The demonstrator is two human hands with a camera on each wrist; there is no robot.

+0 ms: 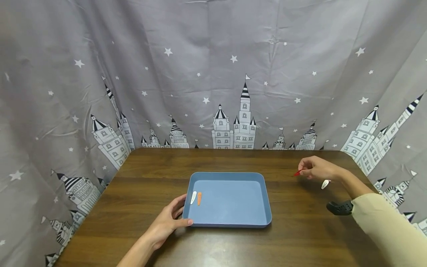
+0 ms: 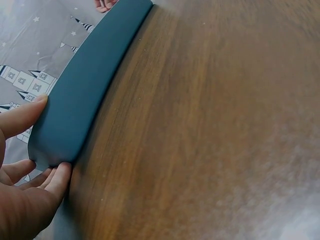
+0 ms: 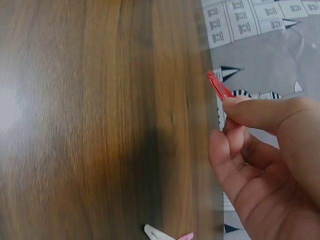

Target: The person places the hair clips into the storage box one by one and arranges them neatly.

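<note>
A red snap hair clip (image 3: 218, 86) is pinched between the thumb and index finger of my right hand (image 1: 318, 168), raised over the right part of the table. Below that hand lie a white hair clip (image 1: 325, 184) and a pink one (image 3: 185, 236), the pink only at the right wrist view's bottom edge. My left hand (image 1: 168, 222) grips the near left corner of a blue tray (image 1: 230, 225), thumb at the rim and fingers around the side. Inside the tray, along its left wall, a white hair clip (image 1: 193, 197) and an orange hair clip (image 1: 199, 198) lie side by side.
The brown wooden table (image 1: 150, 174) runs back to a grey curtain (image 1: 207, 74) printed with castles and stars. A black strap-like piece (image 1: 339, 208) sits at the right wrist, by the cream sleeve (image 1: 383, 226).
</note>
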